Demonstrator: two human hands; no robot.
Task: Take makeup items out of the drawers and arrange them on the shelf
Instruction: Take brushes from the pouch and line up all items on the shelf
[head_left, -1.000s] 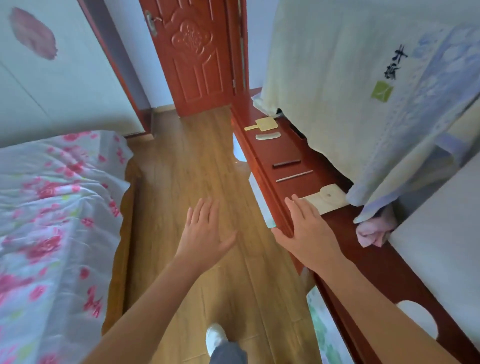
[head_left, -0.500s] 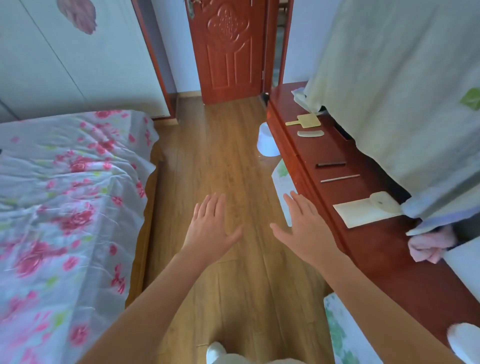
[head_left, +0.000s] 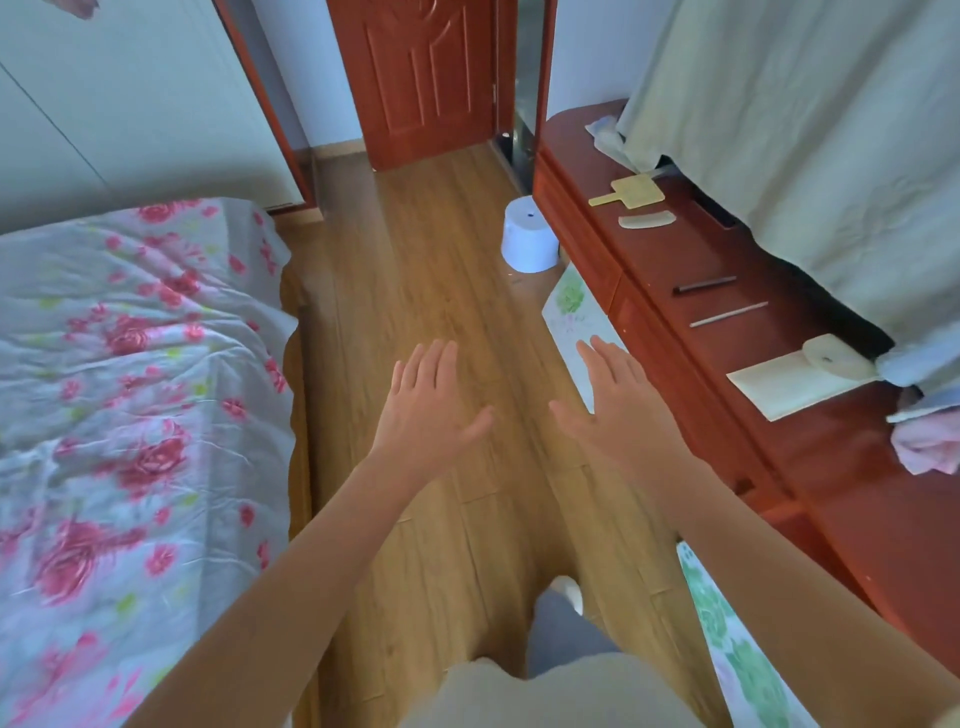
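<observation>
A long red-brown dresser (head_left: 670, 260) with drawer fronts runs along the right. On its top lie a yellow paddle-shaped mirror (head_left: 631, 192), a pale comb (head_left: 647, 220), a dark pencil (head_left: 704, 285), a thin light stick (head_left: 727, 314), and a cream puff (head_left: 836, 356) on a cream flat pad (head_left: 779, 387). My left hand (head_left: 428, 410) and my right hand (head_left: 618, 402) hover palm-down over the wooden floor, fingers spread, both empty. My right hand is just left of the dresser's front, apart from it.
A bed with a pink floral sheet (head_left: 130, 395) fills the left. A white upturned bucket (head_left: 530, 241) stands on the floor by the dresser. Cream cloth (head_left: 805, 130) drapes over the dresser's back. A pink cloth (head_left: 924, 447) lies at the right. A red door (head_left: 421, 78) is ahead.
The view has swung left and back from the dresser. My right hand has come off the dresser's edge and now hovers over the floor; both hands stay spread and empty.
</observation>
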